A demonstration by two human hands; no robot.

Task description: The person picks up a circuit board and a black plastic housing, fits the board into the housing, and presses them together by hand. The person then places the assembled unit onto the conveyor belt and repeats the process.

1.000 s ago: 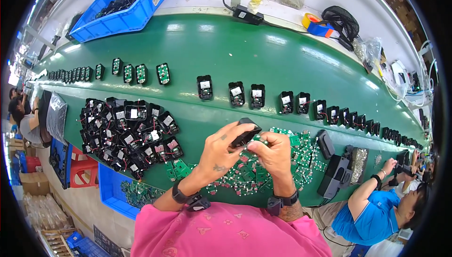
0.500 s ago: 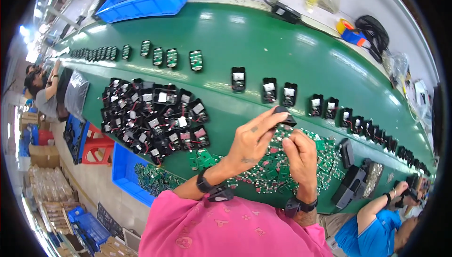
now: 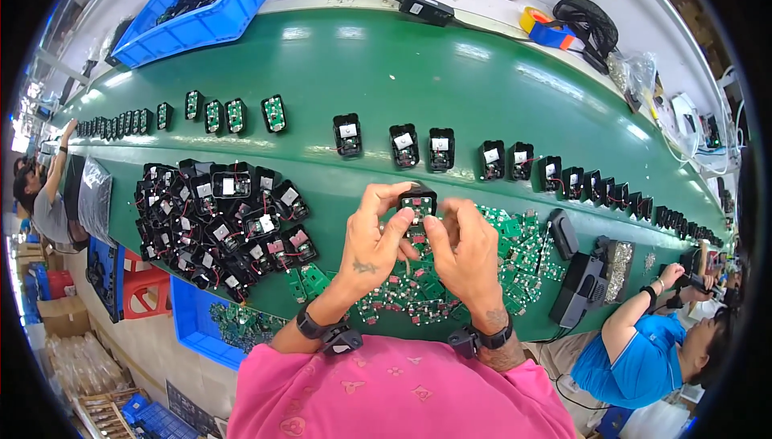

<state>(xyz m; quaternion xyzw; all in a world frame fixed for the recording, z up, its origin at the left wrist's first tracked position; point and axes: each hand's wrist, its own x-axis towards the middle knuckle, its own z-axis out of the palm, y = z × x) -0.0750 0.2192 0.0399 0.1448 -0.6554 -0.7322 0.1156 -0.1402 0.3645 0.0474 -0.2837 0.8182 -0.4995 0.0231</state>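
Observation:
In front of my chest, my left hand grips a small black plastic housing by its side, thumb over the front. A green circuit board shows at the housing's open face. My right hand is closed in on the other side, its thumb against the board; its fingers are partly blurred and hidden. Below both hands spreads a pile of loose green circuit boards. Left of them lies a heap of black housings with wires and white or pink pieces.
Black housings line the green bench toward the right; others with boards run left. A blue bin stands at the back. A black device sits to the right. A co-worker in blue is close by.
The housing now faces upward with the board visible in it. My right hand has risen from beside the board pile to the housing's right side. The whole view has shifted.

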